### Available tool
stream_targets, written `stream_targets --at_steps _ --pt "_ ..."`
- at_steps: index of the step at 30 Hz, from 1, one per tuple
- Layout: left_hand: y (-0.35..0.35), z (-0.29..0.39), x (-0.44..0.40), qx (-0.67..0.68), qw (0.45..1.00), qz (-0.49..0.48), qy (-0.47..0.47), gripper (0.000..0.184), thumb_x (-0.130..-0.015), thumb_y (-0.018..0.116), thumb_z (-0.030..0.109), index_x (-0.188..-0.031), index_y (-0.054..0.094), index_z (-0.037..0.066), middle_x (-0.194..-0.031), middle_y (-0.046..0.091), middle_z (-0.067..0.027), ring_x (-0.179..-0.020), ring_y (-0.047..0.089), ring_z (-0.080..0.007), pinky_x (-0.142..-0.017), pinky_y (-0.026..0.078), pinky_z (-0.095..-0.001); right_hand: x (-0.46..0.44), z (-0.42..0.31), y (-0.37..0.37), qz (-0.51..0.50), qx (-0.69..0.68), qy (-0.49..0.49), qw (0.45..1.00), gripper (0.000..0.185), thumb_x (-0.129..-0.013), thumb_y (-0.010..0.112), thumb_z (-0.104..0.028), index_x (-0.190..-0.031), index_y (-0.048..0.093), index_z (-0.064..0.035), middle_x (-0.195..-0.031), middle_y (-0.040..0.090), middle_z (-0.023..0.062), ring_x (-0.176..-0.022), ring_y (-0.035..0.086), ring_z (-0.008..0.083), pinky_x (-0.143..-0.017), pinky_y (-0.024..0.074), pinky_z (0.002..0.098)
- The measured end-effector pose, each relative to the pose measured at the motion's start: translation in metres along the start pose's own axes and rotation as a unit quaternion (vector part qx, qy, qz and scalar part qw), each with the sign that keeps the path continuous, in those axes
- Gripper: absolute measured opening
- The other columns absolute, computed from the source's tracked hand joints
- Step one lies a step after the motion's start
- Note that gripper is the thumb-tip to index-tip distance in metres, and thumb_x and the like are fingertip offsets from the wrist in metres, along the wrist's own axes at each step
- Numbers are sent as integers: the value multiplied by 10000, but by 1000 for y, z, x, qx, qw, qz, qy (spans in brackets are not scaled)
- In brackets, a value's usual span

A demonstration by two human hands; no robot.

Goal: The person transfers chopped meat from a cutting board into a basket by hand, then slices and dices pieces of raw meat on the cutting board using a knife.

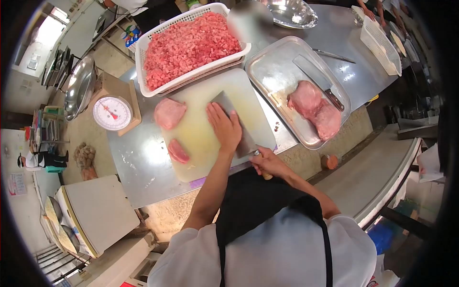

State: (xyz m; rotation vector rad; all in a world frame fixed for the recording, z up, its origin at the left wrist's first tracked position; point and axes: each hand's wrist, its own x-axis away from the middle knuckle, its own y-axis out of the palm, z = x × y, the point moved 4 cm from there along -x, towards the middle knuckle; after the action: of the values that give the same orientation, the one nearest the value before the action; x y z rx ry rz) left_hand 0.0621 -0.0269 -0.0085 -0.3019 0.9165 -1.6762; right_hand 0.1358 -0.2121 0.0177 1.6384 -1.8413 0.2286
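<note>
My right hand (268, 163) is wrapped round the handle of a broad cleaver (243, 128). Its blade lies over the yellowed white cutting board (258, 119), pointing away from me. Fingers stretched out, my left hand (224, 125) rests flat along the blade's left side; anything beneath the palm is hidden. On the board's left part sit a large rounded piece of pink meat (169, 113) and, nearer me, a smaller slice of meat (178, 151), both apart from my hands.
Behind the board stands a white perforated basket (140, 67) heaped with diced meat (191, 48). To the right, a metal tray (272, 71) holds meat chunks (315, 109) and a knife (330, 95). A dial scale (112, 113) is at left. Another person's hands (375, 14) show far right.
</note>
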Motion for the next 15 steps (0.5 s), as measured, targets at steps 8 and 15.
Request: stream_targets --at_steps 8,15 --pt "-102 54 -148 62 978 132 147 659 -1097 433 296 -1603 253 -87 -1687 231 -289 -1564 188 -484 -1295 108 -528 16 -97 17 -23 110 -123 986 247 -1015 655 -214 -1189 600 -47 -635 543 11 -478 491 96 -431 395 282" --pt "-67 -62 -294 -90 980 89 150 615 -1107 387 416 -1499 479 -49 -1569 438 -309 -1519 341 -423 -1274 231 -465 72 -73 -42 55 144 -11 988 241 -1010 673 -215 -1200 644 -70 -643 542 6 -504 488 87 -397 354 283"
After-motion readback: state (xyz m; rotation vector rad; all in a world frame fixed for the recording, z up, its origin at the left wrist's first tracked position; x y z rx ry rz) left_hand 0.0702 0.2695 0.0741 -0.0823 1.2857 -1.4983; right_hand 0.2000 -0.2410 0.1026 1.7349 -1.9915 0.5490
